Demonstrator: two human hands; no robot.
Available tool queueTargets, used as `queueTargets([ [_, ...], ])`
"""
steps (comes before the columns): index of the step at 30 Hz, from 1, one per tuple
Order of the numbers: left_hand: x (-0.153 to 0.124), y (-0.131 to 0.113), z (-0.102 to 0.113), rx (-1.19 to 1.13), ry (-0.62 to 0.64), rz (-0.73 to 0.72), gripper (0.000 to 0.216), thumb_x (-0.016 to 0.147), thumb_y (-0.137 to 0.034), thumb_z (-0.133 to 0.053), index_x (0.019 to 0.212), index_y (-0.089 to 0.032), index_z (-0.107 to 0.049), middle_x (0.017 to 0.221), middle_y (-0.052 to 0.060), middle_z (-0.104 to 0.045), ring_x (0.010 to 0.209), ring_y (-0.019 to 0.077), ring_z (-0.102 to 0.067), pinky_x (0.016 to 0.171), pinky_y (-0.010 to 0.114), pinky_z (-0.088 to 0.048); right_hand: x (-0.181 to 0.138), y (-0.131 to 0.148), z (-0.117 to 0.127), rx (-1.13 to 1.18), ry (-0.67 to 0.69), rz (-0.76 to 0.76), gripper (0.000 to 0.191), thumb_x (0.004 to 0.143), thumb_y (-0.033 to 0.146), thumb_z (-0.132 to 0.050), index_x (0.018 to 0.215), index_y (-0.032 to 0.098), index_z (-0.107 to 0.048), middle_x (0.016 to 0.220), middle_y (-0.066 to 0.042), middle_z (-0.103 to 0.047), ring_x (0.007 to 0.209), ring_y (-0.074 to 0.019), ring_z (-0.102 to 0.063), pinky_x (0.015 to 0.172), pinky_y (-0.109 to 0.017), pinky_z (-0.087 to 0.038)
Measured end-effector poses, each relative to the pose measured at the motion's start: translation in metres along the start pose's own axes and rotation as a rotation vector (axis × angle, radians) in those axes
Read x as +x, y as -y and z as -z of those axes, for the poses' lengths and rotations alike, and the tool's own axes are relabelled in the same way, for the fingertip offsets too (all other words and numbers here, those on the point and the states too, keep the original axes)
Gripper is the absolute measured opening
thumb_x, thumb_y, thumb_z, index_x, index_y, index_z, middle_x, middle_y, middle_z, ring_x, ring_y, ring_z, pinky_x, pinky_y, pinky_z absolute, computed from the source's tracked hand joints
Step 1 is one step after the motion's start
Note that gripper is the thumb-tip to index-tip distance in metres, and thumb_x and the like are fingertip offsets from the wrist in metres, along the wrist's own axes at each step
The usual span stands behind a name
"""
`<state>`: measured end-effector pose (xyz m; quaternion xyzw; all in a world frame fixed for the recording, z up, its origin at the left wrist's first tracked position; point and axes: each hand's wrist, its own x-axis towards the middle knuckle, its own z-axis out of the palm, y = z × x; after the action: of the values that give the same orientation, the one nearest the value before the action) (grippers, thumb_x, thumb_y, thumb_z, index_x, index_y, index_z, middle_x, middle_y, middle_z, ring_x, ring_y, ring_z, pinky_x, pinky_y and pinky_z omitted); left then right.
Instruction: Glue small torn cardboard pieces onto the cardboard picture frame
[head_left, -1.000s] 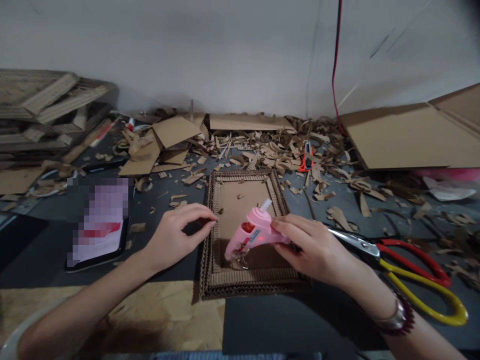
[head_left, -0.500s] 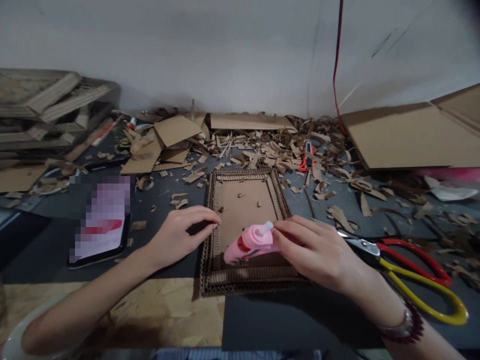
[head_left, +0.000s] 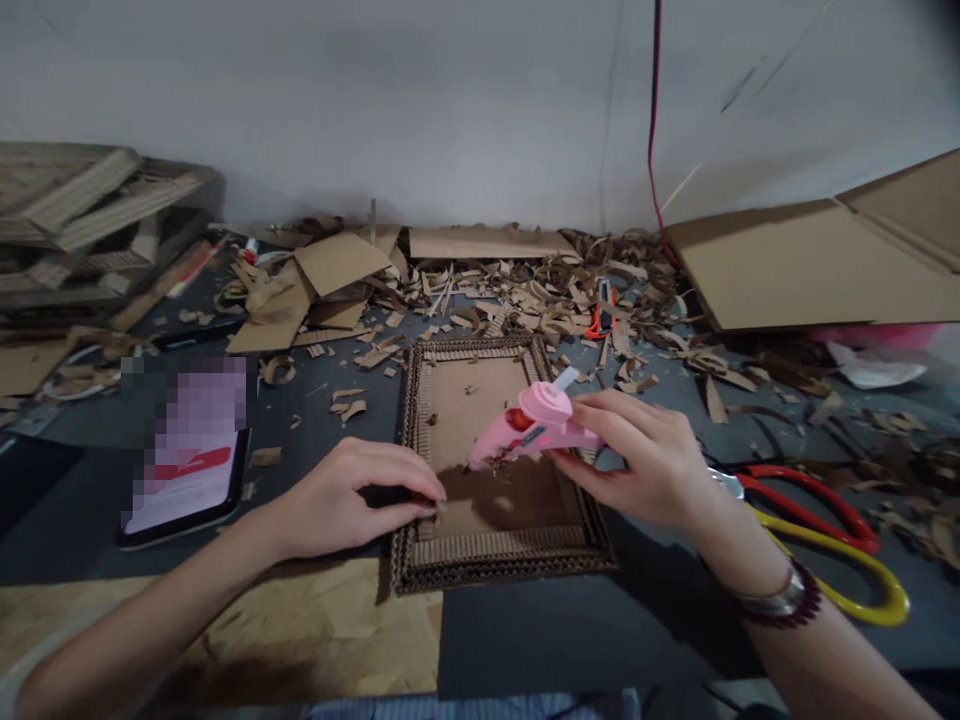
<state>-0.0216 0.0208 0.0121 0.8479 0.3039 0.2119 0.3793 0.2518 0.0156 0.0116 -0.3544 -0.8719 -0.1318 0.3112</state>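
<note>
A rectangular frame of corrugated cardboard strips [head_left: 495, 555] lies flat on the dark table in front of me. My left hand [head_left: 352, 500] rests palm down at the frame's lower left side, fingers curled and fingertips touching its inner edge. My right hand [head_left: 645, 455] is closed round a pink glue gun [head_left: 536, 425], lifted over the right half of the frame with its nozzle pointing down and left. A white glue stick pokes out of the gun's back end.
Large red and yellow scissors [head_left: 817, 520] lie behind my right wrist. A phone [head_left: 187, 470] lies at the left. Cardboard scraps [head_left: 525, 290] and an orange cutter [head_left: 602, 315] litter the back, with stacked cardboard [head_left: 82, 230] at left and a flattened box [head_left: 817, 265] at right.
My right hand lifted the glue gun up and right from the frame's lower inner part. My left hand slid down along the frame's left side toward its lower corner.
</note>
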Motion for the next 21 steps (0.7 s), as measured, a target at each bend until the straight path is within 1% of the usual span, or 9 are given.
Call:
queueTargets([
  [5,-0.0021,-0.0039,-0.0032,0.038,0.091,-0.072,0.021,0.08,-0.011,-0.05,0.084,-0.021,-0.069,0.077,0.005,-0.071,0.073,0.0146,-0.065,0.068,0.022,-0.052,0.0003,-0.0008,-0.0005,-0.014,-0.003,-0.025,0.018,0.075,0.018,-0.058,0.091,0.019,-0.051,0.08,-0.006,-0.066,0.066,-0.0166,-0.063,0.053,-0.025,-0.049],
  [11,-0.004,-0.0034,-0.0048,0.052,0.068,-0.178,0.024,0.079,-0.006,-0.05,0.088,-0.02,-0.068,0.078,0.006,-0.071,0.076,0.0155,-0.065,0.069,0.023,-0.052,0.0012,-0.0022,0.0,-0.028,-0.022,-0.027,0.017,0.073,0.015,-0.058,0.088,0.018,-0.051,0.079,-0.006,-0.066,0.067,-0.0164,-0.063,0.054,-0.024,-0.049],
  [14,-0.0046,-0.003,-0.0053,0.055,0.079,-0.195,0.025,0.078,-0.003,-0.05,0.088,-0.018,-0.068,0.077,0.007,-0.071,0.075,0.0159,-0.064,0.068,0.023,-0.052,0.0023,-0.0026,0.0007,-0.021,-0.032,-0.035,0.016,0.073,0.016,-0.058,0.088,0.019,-0.052,0.078,-0.006,-0.066,0.066,-0.016,-0.063,0.055,-0.024,-0.05],
  [17,-0.0046,-0.0034,-0.0058,0.057,0.102,-0.185,0.025,0.079,-0.005,-0.048,0.087,-0.018,-0.068,0.077,0.008,-0.07,0.073,0.0162,-0.064,0.066,0.024,-0.052,0.0024,-0.004,0.0009,-0.019,-0.038,-0.051,0.014,0.074,0.017,-0.056,0.087,0.019,-0.052,0.078,-0.006,-0.066,0.066,-0.0161,-0.063,0.055,-0.024,-0.05],
  [21,-0.0041,-0.0034,-0.0063,0.059,0.101,-0.176,0.024,0.08,-0.006,-0.048,0.085,-0.018,-0.068,0.076,0.007,-0.07,0.072,0.0162,-0.064,0.065,0.023,-0.051,-0.0003,-0.0087,0.0009,-0.035,-0.043,-0.075,0.016,0.074,0.022,-0.059,0.088,0.02,-0.052,0.08,-0.006,-0.066,0.068,-0.0166,-0.063,0.055,-0.024,-0.05],
])
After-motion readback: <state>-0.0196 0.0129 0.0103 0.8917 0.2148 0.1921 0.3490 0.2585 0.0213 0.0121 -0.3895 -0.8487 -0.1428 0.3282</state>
